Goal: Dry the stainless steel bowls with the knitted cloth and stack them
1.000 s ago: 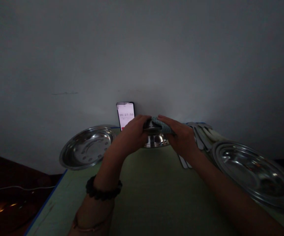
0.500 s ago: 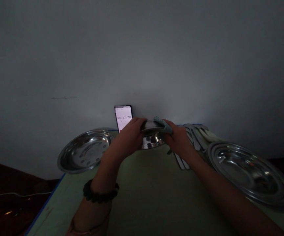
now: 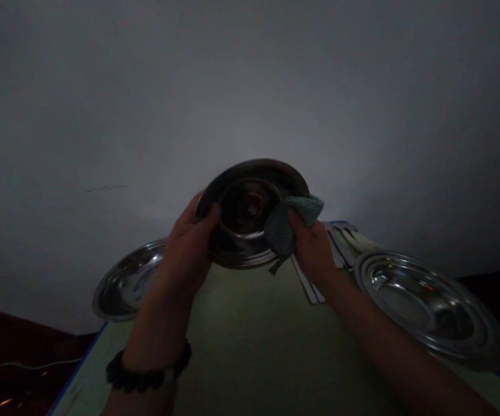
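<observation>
A shiny metal plate (image 3: 250, 245) is held up over the table, tilted so that its round face turns toward me. My left hand (image 3: 191, 237) grips its left rim, thumb on the near face and fingers behind. On the right side my right hand (image 3: 314, 242) is closed on a grey-green cloth (image 3: 281, 228), which is pressed against the plate's right edge. The fingers of both hands are partly hidden behind the plate and cloth.
A metal dish (image 3: 122, 289) lies at the table's left. Metal dishes (image 3: 410, 300), apparently stacked, lie at the right, beside several pieces of cutlery (image 3: 339, 248). A wall (image 3: 250, 86) stands behind the green table (image 3: 250, 346).
The plate has been raised and tilted, from nearly edge-on to its face toward me. It now hides the phone that leaned on the wall. Both hands still hold on.
</observation>
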The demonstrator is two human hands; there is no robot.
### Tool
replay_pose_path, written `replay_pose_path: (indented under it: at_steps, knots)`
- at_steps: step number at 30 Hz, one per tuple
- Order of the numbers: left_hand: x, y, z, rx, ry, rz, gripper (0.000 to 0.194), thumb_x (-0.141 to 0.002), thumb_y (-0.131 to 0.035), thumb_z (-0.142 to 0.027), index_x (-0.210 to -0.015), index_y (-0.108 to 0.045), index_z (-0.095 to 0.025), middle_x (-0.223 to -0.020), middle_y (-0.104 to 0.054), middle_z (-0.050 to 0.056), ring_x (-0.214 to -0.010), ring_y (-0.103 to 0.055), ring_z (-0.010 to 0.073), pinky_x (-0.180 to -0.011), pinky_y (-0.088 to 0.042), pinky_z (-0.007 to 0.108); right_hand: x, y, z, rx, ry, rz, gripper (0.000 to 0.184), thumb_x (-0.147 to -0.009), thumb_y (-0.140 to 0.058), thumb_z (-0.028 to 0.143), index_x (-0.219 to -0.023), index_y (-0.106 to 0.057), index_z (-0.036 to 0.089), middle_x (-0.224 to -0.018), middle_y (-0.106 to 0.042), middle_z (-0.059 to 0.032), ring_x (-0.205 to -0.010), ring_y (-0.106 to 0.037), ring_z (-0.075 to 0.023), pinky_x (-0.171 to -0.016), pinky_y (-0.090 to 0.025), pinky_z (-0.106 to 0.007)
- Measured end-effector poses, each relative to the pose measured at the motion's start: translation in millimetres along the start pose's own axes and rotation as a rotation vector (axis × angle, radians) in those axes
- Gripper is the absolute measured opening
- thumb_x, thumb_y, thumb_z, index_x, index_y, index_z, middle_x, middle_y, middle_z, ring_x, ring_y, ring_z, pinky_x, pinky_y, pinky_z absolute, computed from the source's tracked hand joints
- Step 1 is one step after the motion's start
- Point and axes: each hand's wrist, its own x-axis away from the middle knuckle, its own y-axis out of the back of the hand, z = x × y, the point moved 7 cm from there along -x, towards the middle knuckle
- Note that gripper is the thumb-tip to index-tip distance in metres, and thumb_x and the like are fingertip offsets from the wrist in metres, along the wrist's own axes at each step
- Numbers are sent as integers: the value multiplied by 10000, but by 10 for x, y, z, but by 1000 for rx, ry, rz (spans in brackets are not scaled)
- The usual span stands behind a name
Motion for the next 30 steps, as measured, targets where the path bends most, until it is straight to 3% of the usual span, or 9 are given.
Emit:
replay_pose_path:
  at_steps: [4, 6, 8, 10, 13, 17, 21, 24, 30]
  knots:
    - [10, -214, 214, 124, 101, -89, 390, -954, -367, -305, -1336, -398, -235, -1357, -547, 79, -1187, -561, 214, -970, -497, 408, 14, -109, -319, -328, -261, -27, 322, -816, -569, 407, -1032, -612, 173, -1113, -695, -120, -960, -688, -234, -775, -580, -374]
    - [29, -262, 193, -6, 63, -108, 392, -968, -304, -289, -1351, -367, -231, -1385, -518, 91, -1231, -527, 223, -979, -493, 423, 44, -172, -399, -425, -342, -25, 309, -783, -593, 347, -1040, -593, 175, -1153, -678, -126, -990, -680, -240, -785, -581, -382]
    - [48, -246, 75, -196, -24, -114, 376, -940, -394, -279, -1313, -416, -231, -1380, -520, 83, -1286, -472, 243, -1012, -470, 418, 69, -212, -401, -470, -362, -18, 318, -761, -604, 315, -1050, -577, 183, -1184, -664, -121, -1012, -673, -245, -788, -580, -392]
    - [60, -200, -37, -249, -61, -71, 408, -864, -546, -250, -1264, -465, -245, -1347, -550, 53, -1305, -448, 253, -1033, -456, 388, 76, -216, -346, -456, -343, 0, 314, -747, -617, 315, -1033, -578, 191, -1179, -668, -115, -1001, -676, -248, -788, -578, -400]
    - [70, -109, -155, -112, -45, 32, 484, -825, -585, -226, -1284, -440, -269, -1245, -625, 7, -1208, -543, 224, -1003, -483, 358, 42, -129, -202, -353, -269, 21, 283, -735, -645, 313, -986, -605, 188, -1096, -705, -104, -949, -689, -242, -809, -566, -406]
    - [100, 77, -253, -110, -13, 8, 528, -791, -633, -250, -1290, -468, -301, -1222, -636, -4, -1085, -617, 233, -895, -538, 340, -51, -9, 65, -85, -113, 186, 240, -744, -665, 304, -950, -659, 181, -968, -735, -72, -882, -688, -229, -817, -548, -416]
    - [127, 28, -201, -77, 50, 176, 434, -791, -648, -244, -1219, -580, -265, -1209, -649, 24, -1034, -637, 242, -859, -539, 334, -81, 32, 290, 174, 58, 319, 205, -773, -657, 317, -940, -697, 205, -909, -737, -31, -862, -676, -219, -806, -538, -405]
    - [104, -15, -101, 61, 79, 220, 306, -810, -639, -271, -1110, -665, -221, -1062, -703, 45, -992, -650, 245, -896, -515, 372, -62, 69, 323, 220, 103, 214, 216, -806, -626, 376, -926, -710, 217, -899, -732, -15, -875, -666, -215, -821, -522, -402]
    - [-3, 36, 51, 370, 74, -58, 270, -753, -673, -214, -1018, -698, -260, -947, -725, 14, -915, -680, 235, -850, -538, 380, 16, 96, 112, -143, -137, -98, 321, -736, -691, 463, -945, -678, 221, -892, -719, -9, -852, -671, -202, -780, -538, -377]
